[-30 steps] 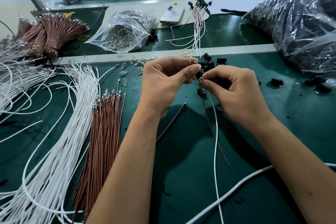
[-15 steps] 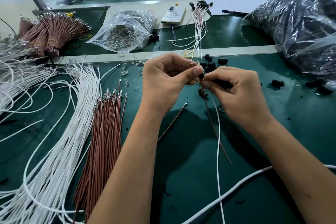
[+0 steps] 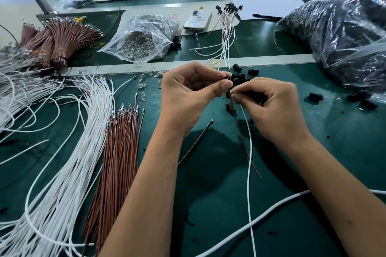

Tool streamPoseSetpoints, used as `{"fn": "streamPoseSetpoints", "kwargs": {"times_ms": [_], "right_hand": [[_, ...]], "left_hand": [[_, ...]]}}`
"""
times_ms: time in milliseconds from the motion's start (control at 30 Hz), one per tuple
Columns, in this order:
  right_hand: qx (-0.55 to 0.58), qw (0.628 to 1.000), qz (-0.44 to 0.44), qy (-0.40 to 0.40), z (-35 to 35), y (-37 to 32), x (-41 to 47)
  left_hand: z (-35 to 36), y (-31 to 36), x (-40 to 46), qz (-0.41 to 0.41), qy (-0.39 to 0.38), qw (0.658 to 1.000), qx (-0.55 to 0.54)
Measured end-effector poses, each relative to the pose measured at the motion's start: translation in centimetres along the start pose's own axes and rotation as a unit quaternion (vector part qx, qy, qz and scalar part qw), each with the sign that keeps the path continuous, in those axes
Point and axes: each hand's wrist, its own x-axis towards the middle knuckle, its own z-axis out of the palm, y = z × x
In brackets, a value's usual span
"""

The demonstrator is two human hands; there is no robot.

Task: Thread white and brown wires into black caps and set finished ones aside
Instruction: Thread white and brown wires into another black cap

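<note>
Hands meet above the desk [image 3: 208, 204]: left hand [image 3: 188, 94] pinching a black cap [image 3: 227, 79], right hand [image 3: 271, 106] pinching white wire [image 3: 248, 162] and brown wire [image 3: 240, 129], whose tips could miss or slip out.

1 view only: head-worn wide-angle camera, looking forward and down over green table [image 3: 219, 204]. Close on left hand [image 3: 188, 94] and right hand [image 3: 273, 108] at frame centre, forearms entering from bottom edge. Far table edge and floor visible along top. Edges bowed by lens.
</note>
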Motion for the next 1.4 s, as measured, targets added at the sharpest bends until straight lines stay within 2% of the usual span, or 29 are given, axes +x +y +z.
{"fn": "streamPoseSetpoints", "kwargs": {"times_ms": [233, 867, 1400], "right_hand": [[-0.016, 0.999, -0.033, 0.018, -0.08, -0.57, 0.01], [-0.007, 0.996, -0.086, 0.033, -0.15, -0.79, -0.05], [0.002, 0.996, -0.085, 0.020, -0.10, -1.02, -0.13]], "left_hand": [[0.15, 0.31, -0.23, 0.008, -0.040, 0.999, 0.013], [0.14, 0.14, -0.14, -0.020, -0.047, 0.995, 0.084], [0.54, 0.42, -0.22, 0.001, -0.052, 0.998, 0.039]]}}
